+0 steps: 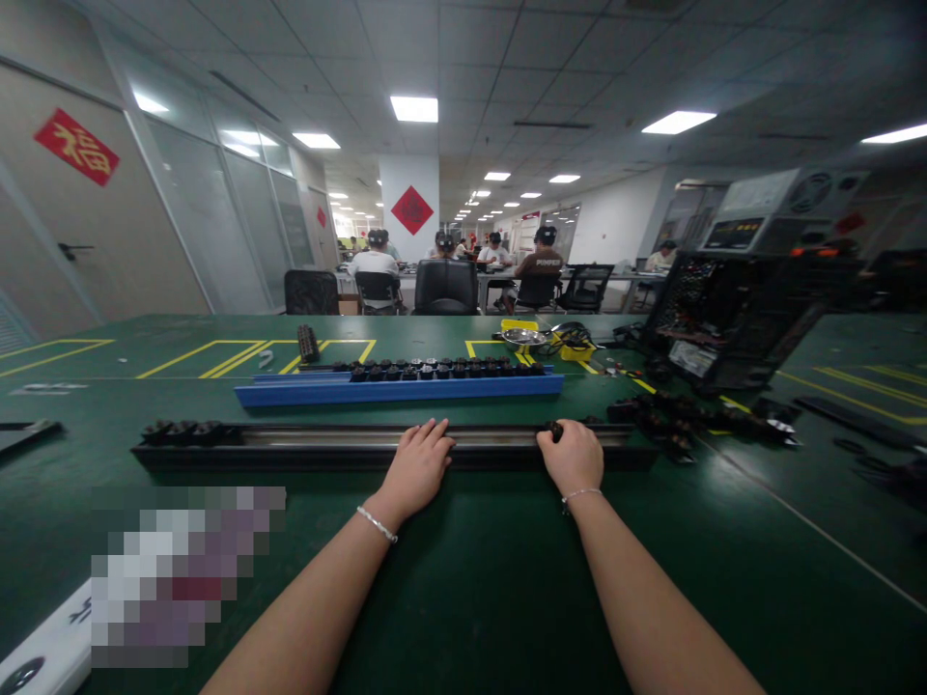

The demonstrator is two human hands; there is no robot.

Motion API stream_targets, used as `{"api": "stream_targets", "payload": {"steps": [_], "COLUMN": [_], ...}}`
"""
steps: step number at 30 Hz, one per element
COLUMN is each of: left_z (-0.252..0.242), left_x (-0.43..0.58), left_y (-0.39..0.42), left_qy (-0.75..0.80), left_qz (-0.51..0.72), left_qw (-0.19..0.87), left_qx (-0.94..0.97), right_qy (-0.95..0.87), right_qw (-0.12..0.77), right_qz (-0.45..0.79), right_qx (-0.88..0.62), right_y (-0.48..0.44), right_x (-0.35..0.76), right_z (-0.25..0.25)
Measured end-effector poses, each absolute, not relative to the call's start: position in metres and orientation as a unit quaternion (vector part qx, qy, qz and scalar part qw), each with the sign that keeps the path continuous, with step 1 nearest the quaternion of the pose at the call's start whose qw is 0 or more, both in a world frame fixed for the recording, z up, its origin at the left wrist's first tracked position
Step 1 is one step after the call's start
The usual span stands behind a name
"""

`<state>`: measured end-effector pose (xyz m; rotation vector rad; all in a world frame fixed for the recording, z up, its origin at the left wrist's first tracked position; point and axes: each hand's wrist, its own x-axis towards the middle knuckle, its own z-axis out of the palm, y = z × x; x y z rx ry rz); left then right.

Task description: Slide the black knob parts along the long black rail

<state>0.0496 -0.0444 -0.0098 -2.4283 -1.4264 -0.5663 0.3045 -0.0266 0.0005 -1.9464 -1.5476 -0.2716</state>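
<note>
A long black channel rail (325,461) with a pale metal strip inside lies across the table in front of me. My left hand (422,458) rests flat over the middle of this rail, fingers stretched out. Toward the right end, my right hand (575,454) is closed round a small black part (555,431), right at the rail; the fingers hide most of it. Several black blocks (192,432) sit in the rail's left end. Behind it stands a blue channel rail (398,391) with a row of black wheel-like parts (449,369).
Loose black parts (659,420) lie in a heap right of the rail. An opened computer case (731,319) stands at the back right. A metal bowl (524,338) and yellow trays sit at the back. A partly blurred white object (50,632) lies front left.
</note>
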Motion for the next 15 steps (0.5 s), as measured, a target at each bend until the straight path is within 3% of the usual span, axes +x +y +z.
{"api": "stream_targets", "payload": {"steps": [15], "left_z": [-0.0118], "left_x": [0.0489], "left_y": [-0.0434], "left_qy": [-0.486], "left_qz": [-0.208], "left_qw": [0.136], "left_qx": [-0.838], "right_qy": [-0.586], "right_qw": [0.308], "right_qz": [-0.1], "right_qx": [-0.742], "right_y": [-0.0282], "right_x": [0.3136], "right_z": [0.0044]}}
